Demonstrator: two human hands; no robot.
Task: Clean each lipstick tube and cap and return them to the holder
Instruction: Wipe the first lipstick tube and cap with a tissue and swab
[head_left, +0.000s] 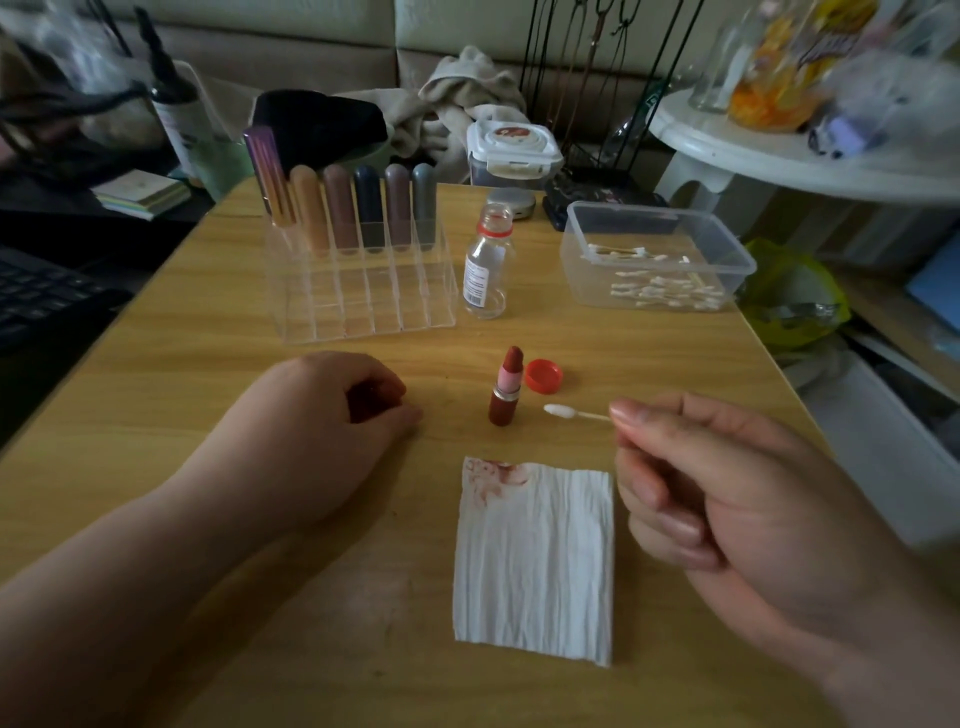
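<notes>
An uncapped dark-red lipstick tube (505, 387) stands upright on the wooden table (208, 322), its bullet twisted up. My left hand (332, 415) rests on the table to its left, fingers curled round a dark red object that looks like the lipstick cap (370, 401), mostly hidden. My right hand (727, 488) pinches a cotton swab (571, 413), whose white tip points at the tube's base. A clear acrylic holder (363, 291) stands further back, with several capped lipsticks (353, 208) in its rear row. A white tissue (535, 561) with red smears at its top left corner lies in front.
An open clear bottle (485, 265) stands right of the holder; its red cap (544, 375) lies beside the lipstick. A clear tub of cotton swabs (657, 260) sits at the back right. A wipes box (514, 150), a keyboard (47, 301) and a white side table (779, 156) surround the table.
</notes>
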